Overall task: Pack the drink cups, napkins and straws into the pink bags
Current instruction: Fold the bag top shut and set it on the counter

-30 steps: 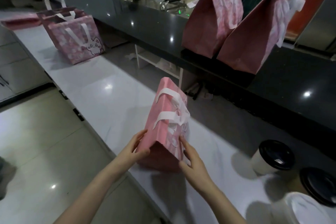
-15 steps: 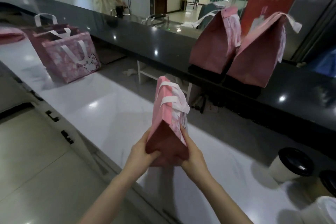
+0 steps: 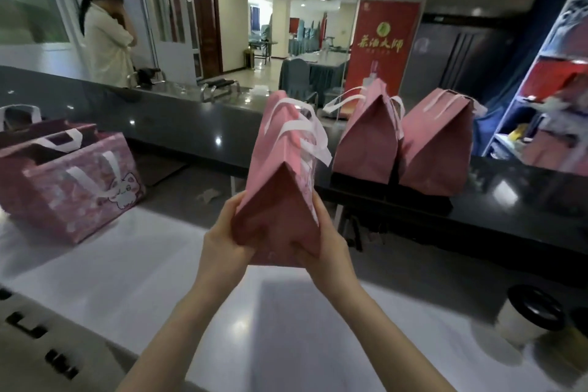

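Gripping the pink bag (image 3: 283,175) at its base, left hand (image 3: 227,242) and right hand (image 3: 324,245) curl round either side, holding it upright over the white worktop (image 3: 143,267) middle; 2 closed bags (image 3: 369,149) on the black counter (image 3: 509,200) behind, cup (image 3: 521,321) near the right edge.

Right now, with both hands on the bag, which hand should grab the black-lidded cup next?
Right, probably. The cup stands on the white counter, on the side of the right hand; the left hand would have to cross the pink bag. Both hands grip the bag's base, so set it down first.
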{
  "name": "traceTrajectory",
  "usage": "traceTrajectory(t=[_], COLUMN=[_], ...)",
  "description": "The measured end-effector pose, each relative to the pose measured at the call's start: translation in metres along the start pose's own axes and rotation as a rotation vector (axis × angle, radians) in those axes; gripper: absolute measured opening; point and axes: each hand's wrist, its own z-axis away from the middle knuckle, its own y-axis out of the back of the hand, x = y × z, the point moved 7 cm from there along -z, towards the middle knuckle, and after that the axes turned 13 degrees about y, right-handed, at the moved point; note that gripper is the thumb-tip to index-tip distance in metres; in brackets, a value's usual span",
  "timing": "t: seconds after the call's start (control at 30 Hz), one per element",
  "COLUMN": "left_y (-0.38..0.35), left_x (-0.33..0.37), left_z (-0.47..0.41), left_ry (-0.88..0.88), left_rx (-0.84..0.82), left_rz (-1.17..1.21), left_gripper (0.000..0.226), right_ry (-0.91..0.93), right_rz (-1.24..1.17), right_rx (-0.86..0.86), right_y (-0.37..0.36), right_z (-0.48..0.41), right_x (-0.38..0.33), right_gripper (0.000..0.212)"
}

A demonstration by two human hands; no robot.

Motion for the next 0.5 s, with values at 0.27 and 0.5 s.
traceTrajectory(t=[0.27,0.5], left_y=[-0.025,-0.069], left_x=[0.025,0.014], left_z=[-0.105,-0.201], left_ry=[-0.073,-0.048], left_rx=[-0.038,-0.114], left_rz=[0.024,-0.101], left_gripper=[0.064,0.063], right_ry=[0.1,0.021], right_rz=[0.015,0.004], right_rx=[0.136,0.164], right_y=[0.013,0.015], right_z=[-0.096,-0.168], right_x=[0.014,0.077], right_gripper=[0.1,0.099])
